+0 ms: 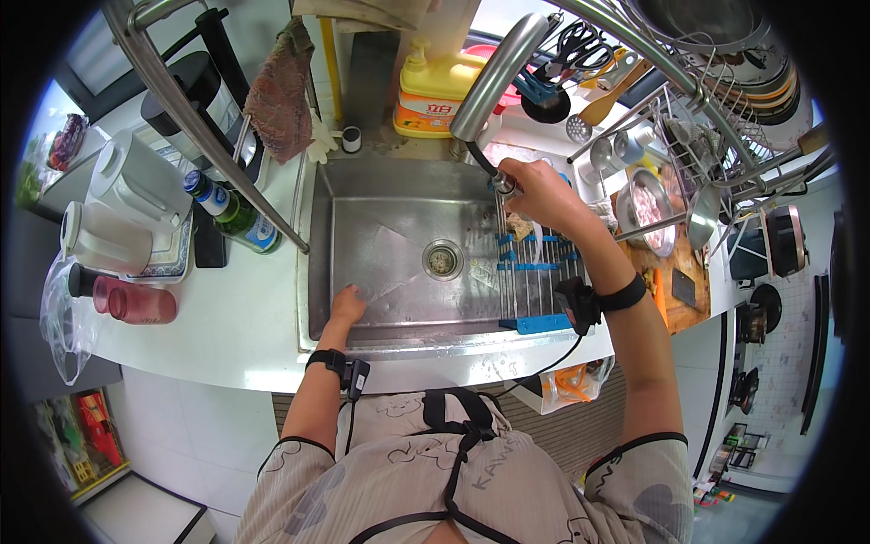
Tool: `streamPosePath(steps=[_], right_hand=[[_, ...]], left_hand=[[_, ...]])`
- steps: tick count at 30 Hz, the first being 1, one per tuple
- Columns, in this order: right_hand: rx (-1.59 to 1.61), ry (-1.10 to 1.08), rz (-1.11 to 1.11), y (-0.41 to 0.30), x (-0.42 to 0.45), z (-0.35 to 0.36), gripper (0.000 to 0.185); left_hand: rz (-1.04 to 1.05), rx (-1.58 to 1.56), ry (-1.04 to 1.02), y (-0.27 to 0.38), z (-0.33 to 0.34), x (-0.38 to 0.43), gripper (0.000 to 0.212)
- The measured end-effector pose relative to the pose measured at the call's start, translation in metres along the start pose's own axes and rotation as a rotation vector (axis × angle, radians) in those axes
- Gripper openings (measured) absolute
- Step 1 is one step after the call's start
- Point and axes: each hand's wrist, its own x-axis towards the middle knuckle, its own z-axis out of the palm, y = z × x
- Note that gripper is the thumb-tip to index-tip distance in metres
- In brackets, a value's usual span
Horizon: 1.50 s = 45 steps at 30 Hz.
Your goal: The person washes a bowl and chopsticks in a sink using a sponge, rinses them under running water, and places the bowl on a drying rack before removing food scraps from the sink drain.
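My right hand grips the end of the pull-out hose of the kitchen faucet, over the right part of the stainless steel sink. A metal collar shows at my fingers; the rest of the spray head is hidden by the hand. Low over the left front of the basin is my left hand, its fingers partly curled and partly out of sight. The round drain lies between the hands. A roll-up drying rack with blue ends spans the sink's right side, under my right forearm.
A green glass bottle, white pitchers and a pink bottle stand left. A yellow detergent jug is behind the sink. Right, a metal bowl of raw meat stands on a wooden cutting board. Metal rack rails cross overhead.
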Motion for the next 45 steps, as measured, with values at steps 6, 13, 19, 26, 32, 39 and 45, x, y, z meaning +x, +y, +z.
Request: streamPosePath(steps=[6, 13, 19, 26, 32, 39, 45], right_hand=[[-0.013, 0.165, -0.063, 0.015, 0.014, 0.01, 0.03], [-0.002, 0.152, -0.063, 0.017, 0.022, 0.016, 0.033], [0.027, 0.12, -0.057, 0.012, 0.019, 0.015, 0.034], [-0.008, 0.017, 0.006, 0.001, 0.014, 0.009, 0.035], [-0.002, 0.099, -0.049, 0.011, 0.015, 0.018, 0.037], [-0.011, 0.091, -0.044, 0.007, 0.017, 0.018, 0.035], [0.026, 0.115, -0.049, 0.01, 0.018, 0.022, 0.035]], left_hand=[[0.01, -0.013, -0.006, -0.006, 0.001, 0.002, 0.032], [-0.007, -0.011, -0.001, -0.008, -0.003, -0.003, 0.033], [0.001, -0.001, -0.016, -0.011, -0.002, -0.004, 0.034], [-0.031, -0.035, -0.02, -0.01, -0.001, -0.004, 0.032], [0.018, -0.018, -0.005, -0.007, -0.002, -0.005, 0.031], [-0.013, -0.02, -0.041, -0.008, 0.0, -0.003, 0.034], [-0.004, -0.014, -0.037, -0.006, 0.0, -0.004, 0.035]])
